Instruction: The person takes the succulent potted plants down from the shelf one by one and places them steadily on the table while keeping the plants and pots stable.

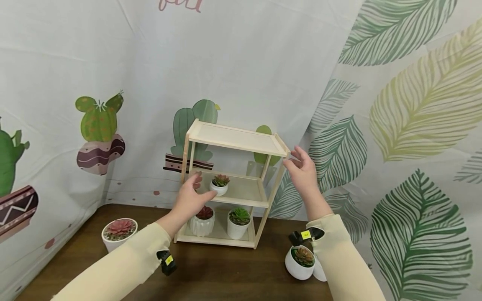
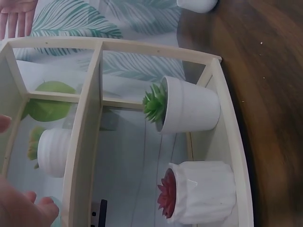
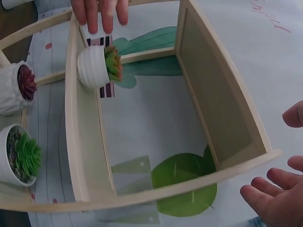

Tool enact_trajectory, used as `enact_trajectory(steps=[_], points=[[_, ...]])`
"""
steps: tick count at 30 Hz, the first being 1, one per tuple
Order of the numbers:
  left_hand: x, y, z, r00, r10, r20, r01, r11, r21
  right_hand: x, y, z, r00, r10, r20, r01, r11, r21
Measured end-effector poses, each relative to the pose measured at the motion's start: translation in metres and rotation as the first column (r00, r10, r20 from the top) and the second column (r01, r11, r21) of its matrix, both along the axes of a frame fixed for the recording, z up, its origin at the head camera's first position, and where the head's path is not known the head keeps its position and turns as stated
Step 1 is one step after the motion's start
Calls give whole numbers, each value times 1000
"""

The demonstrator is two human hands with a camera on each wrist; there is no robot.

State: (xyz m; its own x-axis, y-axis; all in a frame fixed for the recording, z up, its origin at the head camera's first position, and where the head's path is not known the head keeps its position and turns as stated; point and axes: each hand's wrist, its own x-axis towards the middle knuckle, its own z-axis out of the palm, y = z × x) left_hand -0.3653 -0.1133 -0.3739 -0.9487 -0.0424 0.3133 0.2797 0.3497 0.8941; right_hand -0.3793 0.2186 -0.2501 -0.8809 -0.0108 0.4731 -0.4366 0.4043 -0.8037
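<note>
A pale wooden three-tier shelf [image 1: 233, 136] stands on the brown table. On its middle tier sits a small white ribbed pot with a reddish-green succulent [image 1: 219, 185]. My left hand [image 1: 192, 200] is beside that pot with thumb and fingers spread; the right wrist view shows a gap between its fingertips and the pot. On the bottom tier stand a white fluted pot with a dark red succulent [image 1: 203, 221] and a white pot with a green succulent [image 1: 238, 223]. Next to the shelf's top right corner, my right hand [image 1: 304, 172] is held with fingers parted, holding nothing.
A white pot with a pink succulent [image 1: 119, 233] stands on the table [image 1: 222, 276] at the left. At the right, a round white pot with an orange-green succulent [image 1: 300, 263] stands against another white object [image 1: 319, 271], partly hidden by my sleeve. Printed cloth [image 1: 244, 54] hangs behind.
</note>
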Motion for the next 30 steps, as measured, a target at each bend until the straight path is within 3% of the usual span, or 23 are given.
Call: enact_trajectory(steps=[11,16,22,30], points=[[-13,23,4,999,18,38,-16,999,-49,1,-14,-3,999,-25,-36,22,997,-71],[-16,30,11,998,55,26,-51,992,-116,1,-17,-2,999,-35,-35,32,996,-79],[-27,35,15,996,83,45,-73,980,-184,1,-17,-2,999,-41,-31,38,996,-83],[-35,37,19,994,72,84,-52,974,-223,1,-20,-1,999,-34,-20,32,995,-96]])
